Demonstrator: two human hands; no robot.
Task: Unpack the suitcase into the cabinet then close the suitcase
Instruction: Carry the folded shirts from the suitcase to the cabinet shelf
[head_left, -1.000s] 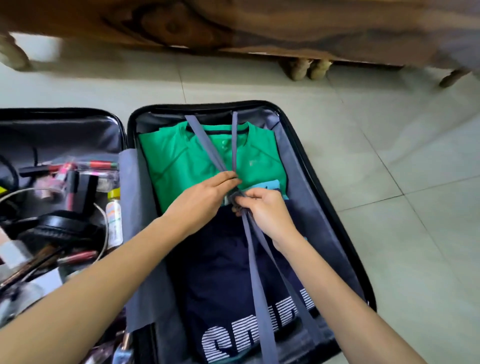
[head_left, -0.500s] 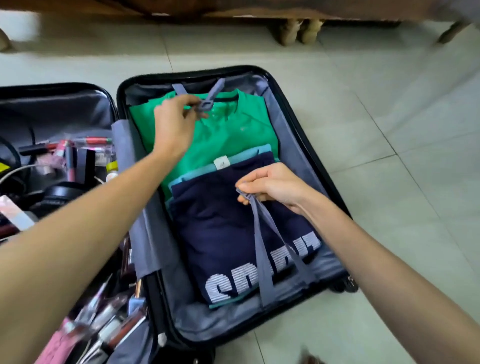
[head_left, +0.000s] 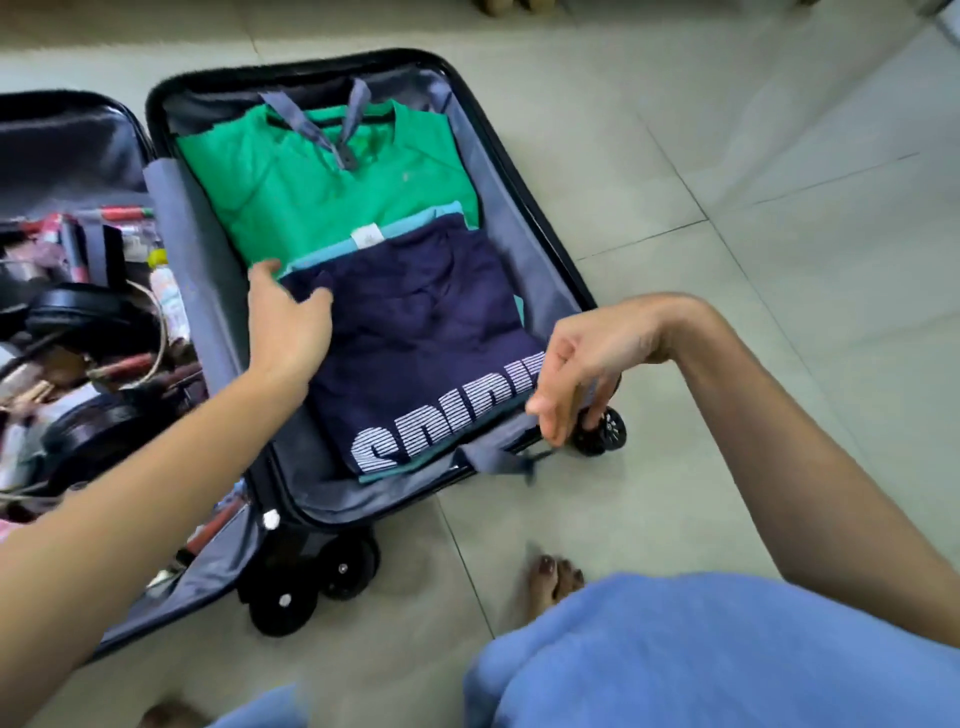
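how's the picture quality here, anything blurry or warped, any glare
Head view: motion blur smears the right hand and the loose grey strap below it; the left hand and navy shirt look sharper, with the white print partly readable. Head view: the wide lens bows the floor tile lines and the suitcase rim. Head view: the light is soft and even, with no harsh glare or hard shadows.

- The open suitcase (head_left: 311, 60) lies on the floor, its halves side by side.
- In the right half, the near shirt (head_left: 426, 332) overlaps the far shirt (head_left: 322, 192).
- Two straps (head_left: 332, 135) lie on the far shirt.
- Headphones (head_left: 78, 312) lie in the left half.
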